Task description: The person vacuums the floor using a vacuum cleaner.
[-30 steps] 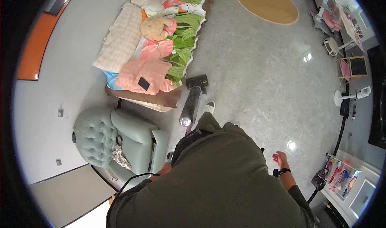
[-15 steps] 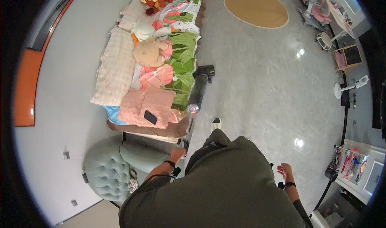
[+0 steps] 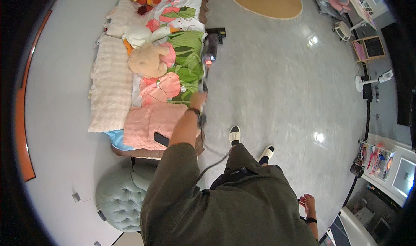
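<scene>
A dark stick vacuum cleaner (image 3: 211, 47) stretches away from me along the right edge of the bed, its lit display facing me. My left hand (image 3: 198, 100), blurred by motion, is closed round its near handle end, over the bed's edge. The far end of the vacuum lies on the floor close against the bedding. My right hand (image 3: 308, 204) hangs low at my right side above the grey floor, fingers loosely curled and apart, holding nothing I can see. Both wrists wear dark bands.
On the bed (image 3: 190, 51) lie a beige plush toy (image 3: 147, 60), a white plush goose (image 3: 141, 35), a pink fluffy cushion (image 3: 145, 120) and a phone (image 3: 161, 139). A green tufted chair (image 3: 117, 198) stands near left. Beyond lies a round tan rug (image 3: 266, 1); a rack (image 3: 376, 159) stands right.
My left arm has swung forward, pushing the vacuum farther along the bed. I have moved and the view has shifted; a second shoe now shows. My right hand stays low at my side.
</scene>
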### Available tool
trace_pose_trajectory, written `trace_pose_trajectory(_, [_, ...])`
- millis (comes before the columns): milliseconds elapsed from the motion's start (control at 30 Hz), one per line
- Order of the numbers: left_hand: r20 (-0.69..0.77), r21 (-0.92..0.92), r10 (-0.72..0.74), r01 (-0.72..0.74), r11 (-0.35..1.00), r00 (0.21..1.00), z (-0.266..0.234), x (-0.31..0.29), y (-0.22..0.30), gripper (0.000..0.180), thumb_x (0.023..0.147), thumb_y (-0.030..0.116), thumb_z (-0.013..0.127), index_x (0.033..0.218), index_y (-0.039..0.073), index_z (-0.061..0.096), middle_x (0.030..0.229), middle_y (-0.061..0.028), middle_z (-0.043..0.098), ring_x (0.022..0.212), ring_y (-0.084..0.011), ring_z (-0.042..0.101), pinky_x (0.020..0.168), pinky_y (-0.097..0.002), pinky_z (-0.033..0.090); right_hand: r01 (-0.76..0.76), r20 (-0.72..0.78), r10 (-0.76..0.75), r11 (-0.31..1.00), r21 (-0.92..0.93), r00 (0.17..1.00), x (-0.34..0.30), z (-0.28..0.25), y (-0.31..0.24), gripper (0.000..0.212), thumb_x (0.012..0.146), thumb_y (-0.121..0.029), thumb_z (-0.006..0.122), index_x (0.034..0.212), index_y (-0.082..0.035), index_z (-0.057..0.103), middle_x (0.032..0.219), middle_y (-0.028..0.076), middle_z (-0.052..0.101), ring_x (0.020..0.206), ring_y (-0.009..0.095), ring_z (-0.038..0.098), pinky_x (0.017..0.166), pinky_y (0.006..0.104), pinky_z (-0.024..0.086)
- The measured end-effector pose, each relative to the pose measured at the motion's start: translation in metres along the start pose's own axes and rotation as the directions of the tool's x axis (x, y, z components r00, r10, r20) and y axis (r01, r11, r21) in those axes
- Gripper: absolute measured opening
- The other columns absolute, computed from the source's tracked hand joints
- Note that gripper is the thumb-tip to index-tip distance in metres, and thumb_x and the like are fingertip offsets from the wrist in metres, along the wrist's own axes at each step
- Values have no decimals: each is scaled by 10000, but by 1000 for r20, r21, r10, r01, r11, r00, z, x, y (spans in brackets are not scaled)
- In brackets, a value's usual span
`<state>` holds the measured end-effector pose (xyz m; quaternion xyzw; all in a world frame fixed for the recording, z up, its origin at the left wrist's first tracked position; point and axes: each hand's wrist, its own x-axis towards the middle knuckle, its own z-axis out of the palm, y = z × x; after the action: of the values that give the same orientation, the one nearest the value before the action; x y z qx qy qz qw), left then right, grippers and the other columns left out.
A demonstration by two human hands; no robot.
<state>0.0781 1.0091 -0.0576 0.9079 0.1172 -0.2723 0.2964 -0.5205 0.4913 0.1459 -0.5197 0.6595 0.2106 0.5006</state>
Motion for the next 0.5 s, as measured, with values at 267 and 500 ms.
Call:
trace_pose_trajectory(267, [-119,-31,-40,37,999,992,-44,27,16,344,665,347,574,666,6,618,688,-191,617,640,-336,604,588,-414,464,-18,21,19,1000,-25,1000,-5,-16,17,326,848,-215,479,1104,-13,468,910,147,606,798,244,605,684,365,492])
trace_pose_trajectory(500, [16,70,-182,180,981,983,21,-168,-46,343,733,331,503,600,38,622,617,-129,618,641,-278,610,628,-395,457,52,141,-41,996,-75,989,54,-36,19,301,842,-223,480,1080,-38,483,890,122,609,794,235,606,697,374,485])
